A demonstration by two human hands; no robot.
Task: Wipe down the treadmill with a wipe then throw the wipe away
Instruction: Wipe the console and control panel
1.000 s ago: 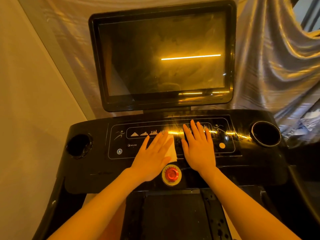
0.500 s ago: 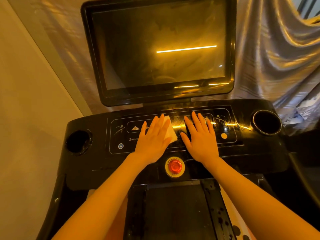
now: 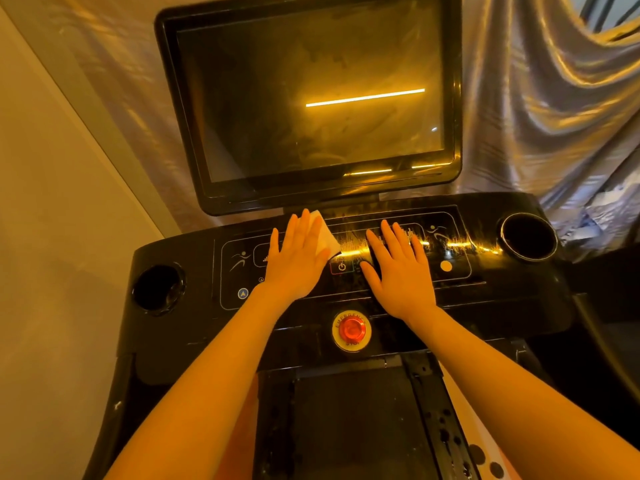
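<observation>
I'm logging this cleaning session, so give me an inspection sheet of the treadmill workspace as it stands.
Surface: glossy black console, streaked with light reflections.
Job's things: white wipe pressed flat on the console's upper panel; treadmill screen dark, smudged.
Clutter: nothing seen; both cup holders look dark inside.
Hands: left hand flat on the wipe; right hand flat on the console, holding nothing.
Cables: nothing seen.
Surroundings: red emergency stop button below the hands; silvery curtain behind; plain wall at left.
</observation>
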